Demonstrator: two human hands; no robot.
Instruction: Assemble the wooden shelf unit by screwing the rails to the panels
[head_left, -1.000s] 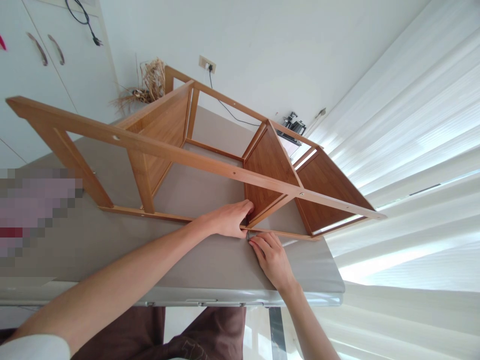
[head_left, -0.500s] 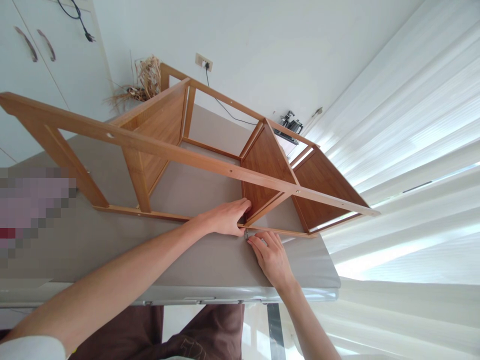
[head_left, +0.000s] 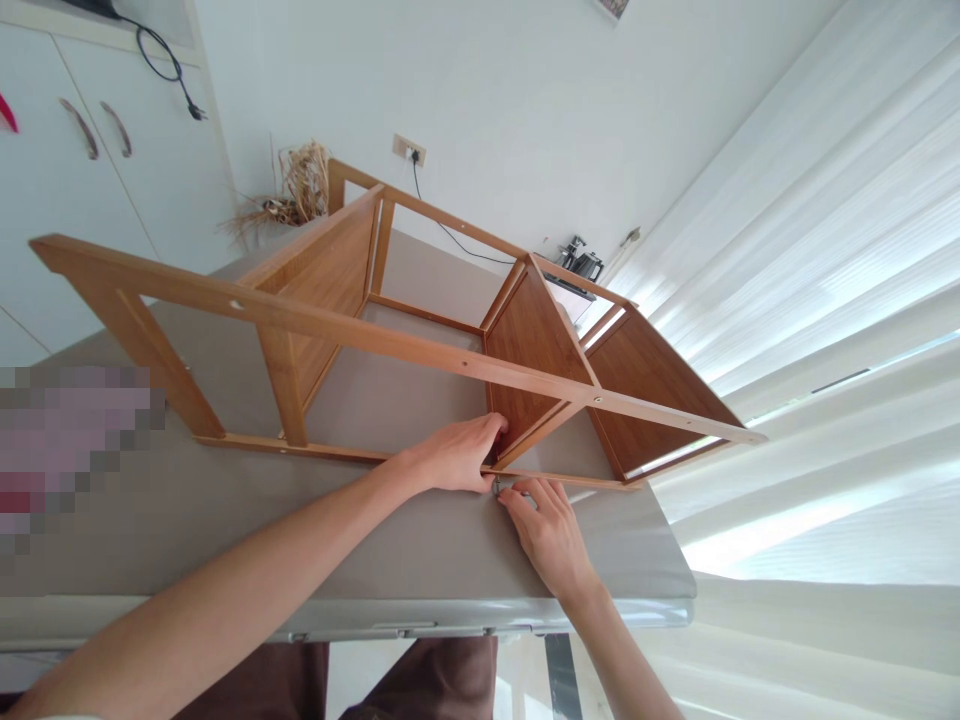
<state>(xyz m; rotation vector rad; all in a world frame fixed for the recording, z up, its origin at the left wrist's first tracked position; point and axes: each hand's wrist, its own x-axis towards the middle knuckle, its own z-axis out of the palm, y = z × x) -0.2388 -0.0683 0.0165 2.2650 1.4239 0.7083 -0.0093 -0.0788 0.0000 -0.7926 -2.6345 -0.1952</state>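
Observation:
A brown wooden shelf unit (head_left: 420,348) lies on its side on a grey padded surface (head_left: 420,390), its open frame facing me. My left hand (head_left: 465,455) grips it where a shelf panel meets the lower rail, thumb below and fingers around the inner side. Just right of that joint, my right hand (head_left: 547,525) is closed in a pinch on a small thin metal piece, which looks like a hex key (head_left: 496,486). It meets the outer face of the lower rail; its far end is mostly hidden by my fingers.
White curtains (head_left: 825,380) hang to the right. Behind the shelf unit are a wall socket (head_left: 409,150) with a plugged-in cord, dried plants (head_left: 304,185) and a dark appliance (head_left: 583,262). White cabinets (head_left: 82,180) stand at the left. A blurred-out patch (head_left: 67,440) covers the left end of the surface.
The whole scene sits slightly lower in the picture as the head view tilts up. Both hands stay at the same joint, with little visible movement.

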